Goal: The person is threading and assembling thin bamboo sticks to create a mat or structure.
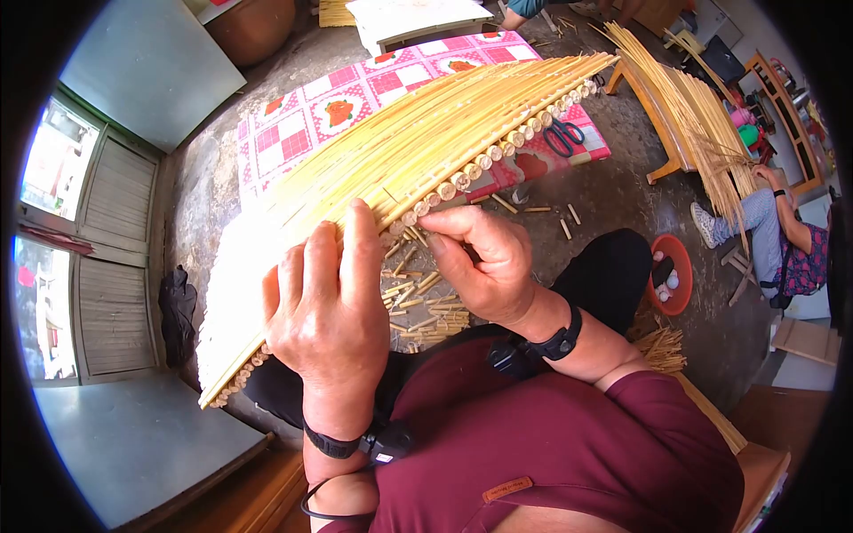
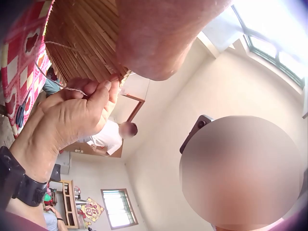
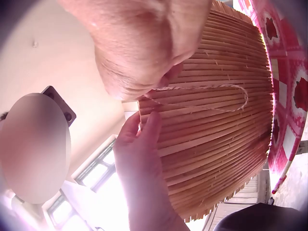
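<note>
Across the person's lap in the head view lies a wide curved mat of pale yellow bamboo slats [image 1: 418, 133], its near edge lined with short round bamboo pegs [image 1: 498, 149]. The left hand [image 1: 324, 311] rests on top of the mat near that edge, fingers held close together and bent down over the slats. The right hand [image 1: 484, 266] sits just beside it at the edge, thumb and forefinger pressed together in a pinch at the peg row. From the right wrist view, the pinch holds a thin twisted twine [image 3: 211, 89] that loops across the underside of the slats; the left wrist view shows the same twine [image 2: 72, 89] running taut from the pinched fingertips.

The mat's far end overhangs a pink and white chequered cloth [image 1: 302, 115] spread on the concrete floor. A pair of blue-handled scissors [image 1: 564, 135] lies on that cloth just beyond the peg edge. Between the knees, directly below both hands, a scatter of short cut bamboo pieces [image 1: 426, 306] covers the floor. Open floor shows to the right of the mat, up to a wooden bench [image 1: 662, 133] bearing a bundle of long bamboo strips [image 1: 702, 124].

A round red plastic bowl [image 1: 682, 262] stands near the right knee and holds a few small rounded items, white and dark; what they are cannot be told.
</note>
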Tool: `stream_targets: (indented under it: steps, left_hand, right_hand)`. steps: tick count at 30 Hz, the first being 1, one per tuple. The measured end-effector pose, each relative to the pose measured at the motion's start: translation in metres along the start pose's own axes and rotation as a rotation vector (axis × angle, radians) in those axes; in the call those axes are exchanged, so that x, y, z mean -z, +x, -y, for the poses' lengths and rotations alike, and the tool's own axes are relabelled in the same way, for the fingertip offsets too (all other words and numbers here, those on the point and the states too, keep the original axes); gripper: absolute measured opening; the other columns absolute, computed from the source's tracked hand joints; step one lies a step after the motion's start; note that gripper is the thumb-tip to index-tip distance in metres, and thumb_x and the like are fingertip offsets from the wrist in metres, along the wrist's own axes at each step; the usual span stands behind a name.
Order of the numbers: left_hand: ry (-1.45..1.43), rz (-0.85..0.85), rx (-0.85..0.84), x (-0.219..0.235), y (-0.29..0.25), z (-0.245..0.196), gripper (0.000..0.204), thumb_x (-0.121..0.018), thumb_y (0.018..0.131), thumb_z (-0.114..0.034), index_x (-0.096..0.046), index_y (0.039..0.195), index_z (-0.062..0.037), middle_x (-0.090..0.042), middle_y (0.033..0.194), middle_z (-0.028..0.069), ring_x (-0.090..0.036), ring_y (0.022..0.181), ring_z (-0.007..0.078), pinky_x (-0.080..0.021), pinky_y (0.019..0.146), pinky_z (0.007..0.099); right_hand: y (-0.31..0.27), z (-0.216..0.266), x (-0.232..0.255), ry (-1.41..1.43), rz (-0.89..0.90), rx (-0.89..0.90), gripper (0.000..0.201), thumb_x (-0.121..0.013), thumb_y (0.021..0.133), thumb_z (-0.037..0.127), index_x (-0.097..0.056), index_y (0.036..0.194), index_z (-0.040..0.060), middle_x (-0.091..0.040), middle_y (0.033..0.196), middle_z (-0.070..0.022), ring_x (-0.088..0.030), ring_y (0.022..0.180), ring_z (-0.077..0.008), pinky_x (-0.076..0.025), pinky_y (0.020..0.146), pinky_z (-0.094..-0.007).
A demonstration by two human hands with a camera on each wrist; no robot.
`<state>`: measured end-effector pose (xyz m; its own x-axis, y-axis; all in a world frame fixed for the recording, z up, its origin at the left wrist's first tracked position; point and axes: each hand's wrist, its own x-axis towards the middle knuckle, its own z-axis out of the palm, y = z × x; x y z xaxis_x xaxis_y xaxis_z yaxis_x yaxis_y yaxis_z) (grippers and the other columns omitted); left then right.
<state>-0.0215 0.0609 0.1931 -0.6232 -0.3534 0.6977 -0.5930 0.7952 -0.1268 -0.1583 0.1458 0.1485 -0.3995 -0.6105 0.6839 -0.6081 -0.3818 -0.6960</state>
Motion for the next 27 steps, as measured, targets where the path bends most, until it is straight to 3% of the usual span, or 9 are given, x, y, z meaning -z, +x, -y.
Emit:
stream_targets:
  steps: [14,17,27]
  left_hand:
    - [-0.015,-0.034,0.028,0.003,0.010,0.010,0.033,-0.067,0.076,-0.012,-0.068,0.108,-0.0162,-0.064,0.088,-0.0006,-0.064,0.080,0.0177,-0.047,0.073,0.0333]
    - [-0.026,-0.013,0.046,0.003,0.013,0.012,0.033,-0.067,0.076,-0.012,-0.068,0.108,-0.0161,-0.064,0.088,-0.0002,-0.064,0.081,0.0184,-0.047,0.074,0.0338]
    - [-0.063,-0.012,0.042,0.005,0.018,0.018,0.030,-0.070,0.077,-0.017,-0.067,0.107,-0.0168,-0.065,0.087,0.0001,-0.064,0.082,0.0200,-0.047,0.072,0.0353]
  right_hand:
    - [0.002,-0.001,0.002,0.102,0.151,0.007,0.043,-0.056,0.082,-0.008,-0.057,0.124,-0.0001,-0.054,0.063,-0.0058,-0.054,0.053,-0.0154,-0.045,0.054,-0.0299]
    - [0.001,0.002,0.005,0.170,0.227,-0.073,0.047,-0.055,0.082,-0.007,-0.054,0.128,-0.0003,-0.054,0.062,-0.0059,-0.054,0.052,-0.0155,-0.045,0.055,-0.0298]
    - [0.005,0.003,0.008,0.128,0.265,-0.074,0.051,-0.054,0.082,-0.007,-0.052,0.132,0.0014,-0.054,0.061,-0.0064,-0.055,0.053,-0.0162,-0.046,0.056,-0.0299]
